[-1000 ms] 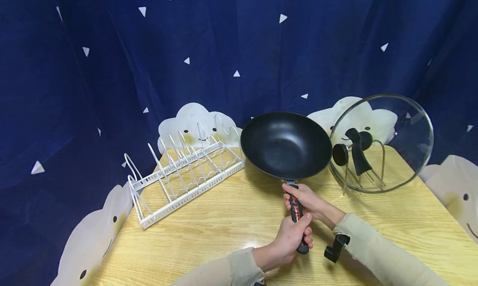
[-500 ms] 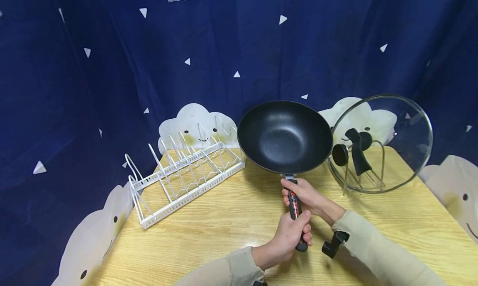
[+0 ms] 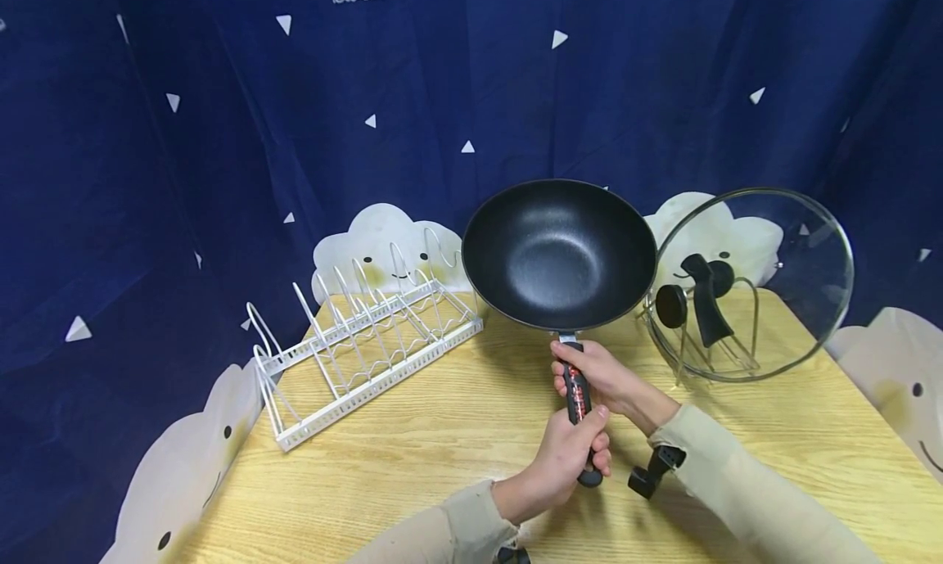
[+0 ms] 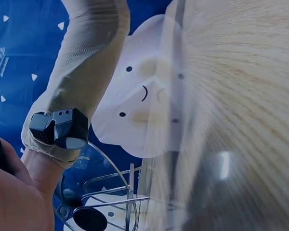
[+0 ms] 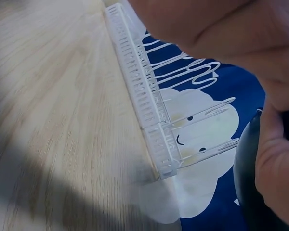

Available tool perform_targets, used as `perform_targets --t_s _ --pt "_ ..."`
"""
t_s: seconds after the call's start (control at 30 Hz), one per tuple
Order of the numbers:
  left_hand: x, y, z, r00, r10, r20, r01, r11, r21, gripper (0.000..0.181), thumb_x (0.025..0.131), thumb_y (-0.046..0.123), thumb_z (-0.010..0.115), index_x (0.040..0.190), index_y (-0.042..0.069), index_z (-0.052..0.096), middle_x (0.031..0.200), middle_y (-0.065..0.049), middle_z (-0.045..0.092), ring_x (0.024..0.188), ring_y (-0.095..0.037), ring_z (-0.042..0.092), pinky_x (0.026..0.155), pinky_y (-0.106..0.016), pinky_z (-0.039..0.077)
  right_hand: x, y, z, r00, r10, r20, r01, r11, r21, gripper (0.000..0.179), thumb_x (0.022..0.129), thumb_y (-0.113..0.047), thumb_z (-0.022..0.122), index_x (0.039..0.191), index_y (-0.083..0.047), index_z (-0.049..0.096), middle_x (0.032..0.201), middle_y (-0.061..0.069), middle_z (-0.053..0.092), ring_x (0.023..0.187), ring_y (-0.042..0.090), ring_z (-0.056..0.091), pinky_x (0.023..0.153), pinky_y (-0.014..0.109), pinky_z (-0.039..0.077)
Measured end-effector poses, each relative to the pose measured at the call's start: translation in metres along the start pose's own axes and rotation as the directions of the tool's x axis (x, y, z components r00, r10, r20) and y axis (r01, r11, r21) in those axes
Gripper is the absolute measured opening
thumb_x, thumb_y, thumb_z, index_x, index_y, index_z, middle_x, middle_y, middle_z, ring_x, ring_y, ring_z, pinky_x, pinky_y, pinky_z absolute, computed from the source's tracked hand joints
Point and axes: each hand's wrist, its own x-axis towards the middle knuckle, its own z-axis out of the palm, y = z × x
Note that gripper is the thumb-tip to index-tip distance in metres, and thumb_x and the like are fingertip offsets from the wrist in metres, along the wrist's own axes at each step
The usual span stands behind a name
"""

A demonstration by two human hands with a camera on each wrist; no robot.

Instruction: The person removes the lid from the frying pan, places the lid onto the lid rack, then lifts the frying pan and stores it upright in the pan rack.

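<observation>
A black wok (image 3: 557, 257) with a long black handle (image 3: 578, 396) is held up over the table in the head view, its dark inside facing me. My right hand (image 3: 600, 376) grips the handle near the bowl. Lower down, close to the handle's end, my left hand (image 3: 563, 457) wraps round it with the thumb on top. In the right wrist view, the fingers of my right hand (image 5: 274, 144) stand large at the right, beside the wok's dark side (image 5: 250, 168). The left wrist view catches just part of my left hand (image 4: 14, 202) at the lower left.
A white wire rack (image 3: 368, 351) with several upright loops stands on the wooden table (image 3: 412, 474) at the left. To the right, a large glass lid (image 3: 796, 302) leans upright in a small wire stand (image 3: 755, 327), with black knobs and a black handle there. A blue curtain (image 3: 412, 65) hangs behind.
The wok has risen and shifted slightly left, its bowl tilting more toward me. Both hands have moved up with it, keeping their grip on the handle. Rack and lid stay put.
</observation>
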Motion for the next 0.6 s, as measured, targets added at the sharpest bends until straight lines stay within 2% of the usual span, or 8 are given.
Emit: perform_targets --t_s 0.17,0.3,0.37,0.47,0.6 --pt "-0.003 0.006 -0.003 0.997 0.042 0.058 -0.041 0.999 -0.006 0.015 0.096 0.019 0.053 0.095 0.007 0.045 0.057 0.005 0.038 0.041 -0.003 0.042 0.042 -0.020 0.045 0.003 -0.004 0.002 0.991 -0.048 0.128 0.032 0.993 0.118 0.021 0.103 -0.021 0.040 0.089 -0.007 0.048 0.068 -0.002 0.056 0.059 0.009 0.059 0.057 0.021 0.051" --pt "-0.004 0.011 -0.006 0.992 0.061 0.114 -0.060 0.998 -0.016 0.016 0.097 0.020 0.052 0.088 0.009 0.043 0.056 0.006 0.037 0.042 -0.003 0.041 0.042 -0.019 0.044 0.004 -0.009 0.004 0.963 -0.105 0.246 0.032 0.958 0.284 0.019 0.104 -0.014 0.034 0.095 -0.006 0.048 0.072 -0.001 0.055 0.063 0.009 0.059 0.061 0.020 0.051" --pt "-0.004 0.014 -0.008 0.989 0.055 0.140 -0.053 0.998 -0.016 0.021 0.097 0.021 0.051 0.082 0.011 0.042 0.056 0.006 0.036 0.042 -0.003 0.040 0.043 -0.019 0.043 0.004 -0.012 0.006 0.949 -0.134 0.285 0.033 0.943 0.332 0.020 0.104 -0.011 0.031 0.094 -0.007 0.048 0.072 -0.001 0.053 0.063 0.009 0.058 0.061 0.020 0.050" --pt "-0.004 0.017 -0.010 0.985 0.041 0.168 -0.040 0.999 -0.011 0.026 0.099 0.023 0.049 0.077 0.011 0.040 0.055 0.007 0.036 0.042 -0.004 0.040 0.043 -0.019 0.043 0.004 -0.014 0.008 0.943 -0.165 0.291 0.064 0.943 0.326 0.020 0.103 -0.007 0.030 0.091 -0.007 0.045 0.069 -0.003 0.049 0.061 0.008 0.055 0.059 0.020 0.048" --pt "-0.003 0.019 -0.009 0.985 0.046 0.169 -0.045 0.999 -0.011 0.022 0.099 0.024 0.048 0.082 0.011 0.042 0.056 0.007 0.038 0.043 -0.004 0.043 0.045 -0.020 0.045 0.003 -0.017 0.012 0.965 -0.168 0.201 0.120 0.965 0.231 0.013 0.102 -0.009 0.036 0.090 -0.008 0.041 0.065 -0.005 0.047 0.056 0.007 0.054 0.056 0.019 0.047"
